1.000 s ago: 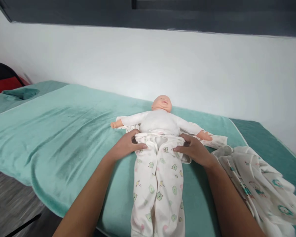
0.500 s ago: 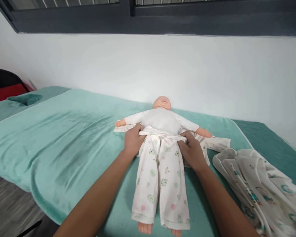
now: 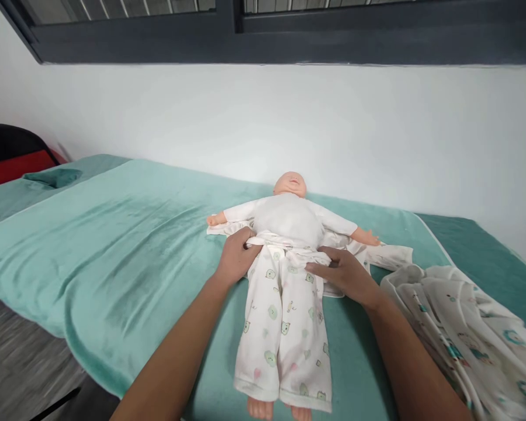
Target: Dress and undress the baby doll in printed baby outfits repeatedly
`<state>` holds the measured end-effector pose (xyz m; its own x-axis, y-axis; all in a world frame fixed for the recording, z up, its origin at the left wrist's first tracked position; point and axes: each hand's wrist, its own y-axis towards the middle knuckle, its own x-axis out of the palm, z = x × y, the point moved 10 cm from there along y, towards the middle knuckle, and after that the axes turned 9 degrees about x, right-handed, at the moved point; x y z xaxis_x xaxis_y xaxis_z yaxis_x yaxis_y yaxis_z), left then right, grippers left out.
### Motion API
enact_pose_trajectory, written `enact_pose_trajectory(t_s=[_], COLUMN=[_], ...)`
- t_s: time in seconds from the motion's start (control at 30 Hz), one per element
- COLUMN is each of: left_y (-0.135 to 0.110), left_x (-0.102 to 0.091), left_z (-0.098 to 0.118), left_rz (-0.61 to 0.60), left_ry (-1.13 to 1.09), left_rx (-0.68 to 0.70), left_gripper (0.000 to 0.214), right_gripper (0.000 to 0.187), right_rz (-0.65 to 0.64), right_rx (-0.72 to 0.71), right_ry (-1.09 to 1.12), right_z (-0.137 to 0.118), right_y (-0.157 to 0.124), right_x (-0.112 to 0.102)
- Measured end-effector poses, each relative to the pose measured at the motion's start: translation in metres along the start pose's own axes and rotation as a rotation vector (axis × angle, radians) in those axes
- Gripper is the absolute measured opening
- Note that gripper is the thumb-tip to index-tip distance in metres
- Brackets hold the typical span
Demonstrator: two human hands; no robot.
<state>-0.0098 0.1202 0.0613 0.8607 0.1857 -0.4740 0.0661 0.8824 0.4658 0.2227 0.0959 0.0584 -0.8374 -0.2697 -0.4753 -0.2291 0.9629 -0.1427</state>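
Note:
A baby doll (image 3: pixel 286 213) lies on its back on a teal blanket (image 3: pixel 127 234), head toward the wall and arms spread. It wears a white top and white printed trousers (image 3: pixel 284 318), and its bare feet stick out at the bottom. My left hand (image 3: pixel 236 257) pinches the trousers' waistband at the doll's left hip. At the other hip my right hand (image 3: pixel 344 272) rests on the waistband, fingers curled onto the cloth.
A rumpled white printed cloth (image 3: pixel 469 333) lies on the blanket to the right. A white garment (image 3: pixel 388 254) is spread under the doll. A white wall and dark window frame (image 3: pixel 263 35) stand behind. A red and black chair (image 3: pixel 9 155) is at the far left.
The trousers have been drawn up to the doll's waist. My view has lifted so the doll's feet now show. My right hand has slid slightly inward along the waistband.

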Motion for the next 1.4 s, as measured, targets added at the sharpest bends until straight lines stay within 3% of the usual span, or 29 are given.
enact_pose_trajectory(t_s=[0.2, 0.3, 0.4, 0.5, 0.6, 0.67, 0.73, 0.83, 0.93, 1.0, 1.07, 1.13, 1.2, 1.23, 1.3, 1.37, 1.4], left_y=[-0.004, -0.005, -0.005, -0.013, -0.03, -0.04, -0.047, -0.054, -0.059, -0.064, -0.069, -0.075, -0.082, -0.085, -0.091, -0.098, -0.102], left_x=[-0.015, -0.015, -0.009, -0.003, 0.003, 0.002, -0.001, -0.008, -0.014, -0.013, -0.008, -0.004, -0.003, -0.004, -0.009, -0.013, -0.014], left_z=[-0.004, -0.007, -0.007, -0.007, -0.003, 0.002, 0.009, 0.018, 0.011, 0.006, 0.007, 0.015, 0.028, 0.034, 0.044, 0.045, 0.043], left_rz=[0.151, 0.161, 0.103, 0.016, -0.098, -0.133, -0.125, -0.041, 0.025, 0.006, -0.064, -0.157, -0.219, -0.216, -0.156, -0.095, -0.089], left_ry=[0.072, 0.034, -0.037, -0.121, -0.156, -0.108, -0.016, 0.138, 0.133, -0.01, -0.158, -0.21, -0.171, -0.137, -0.067, -0.027, -0.037], left_rx=[-0.013, -0.031, -0.053, -0.096, -0.114, -0.068, 0.031, 0.151, 0.081, 0.001, -0.038, -0.012, 0.082, 0.14, 0.232, 0.222, 0.179], left_gripper=[0.021, 0.014, 0.006, 0.01, 0.028, 0.035, 0.029, 0.027, 0.017, 0.012, 0.023, 0.03, 0.025, 0.023, 0.027, 0.029, 0.026], right_gripper=[0.031, 0.026, 0.021, 0.02, 0.037, 0.043, 0.036, 0.027, 0.018, 0.014, 0.019, 0.03, 0.033, 0.033, 0.032, 0.026, 0.024], right_rz=[0.426, 0.537, 0.485, 0.328, 0.122, 0.054, 0.097, 0.376, 0.617, 0.597, 0.467, 0.293, 0.206, 0.231, 0.401, 0.55, 0.558], right_rx=[-0.107, -0.108, -0.056, -0.026, -0.009, 0.023, 0.025, -0.06, -0.104, -0.079, -0.047, -0.042, -0.056, -0.074, -0.112, -0.119, -0.102], right_ry=[-0.098, -0.079, -0.032, 0.021, 0.015, -0.031, -0.095, -0.185, -0.193, -0.127, -0.055, -0.027, -0.053, -0.072, -0.078, -0.017, 0.025], right_z=[-0.014, -0.017, -0.009, 0.003, 0.011, 0.015, 0.016, 0.005, 0.0, 0.002, 0.004, 0.002, -0.001, -0.003, -0.005, -0.002, 0.002], right_y=[-0.01, -0.016, -0.013, -0.012, -0.021, -0.031, -0.043, -0.062, -0.081, -0.083, -0.079, -0.078, -0.082, -0.086, -0.099, -0.112, -0.116], right_x=[-0.016, -0.018, -0.014, -0.007, 0.008, 0.018, 0.023, 0.019, 0.014, 0.016, 0.023, 0.035, 0.045, 0.045, 0.038, 0.032, 0.032])
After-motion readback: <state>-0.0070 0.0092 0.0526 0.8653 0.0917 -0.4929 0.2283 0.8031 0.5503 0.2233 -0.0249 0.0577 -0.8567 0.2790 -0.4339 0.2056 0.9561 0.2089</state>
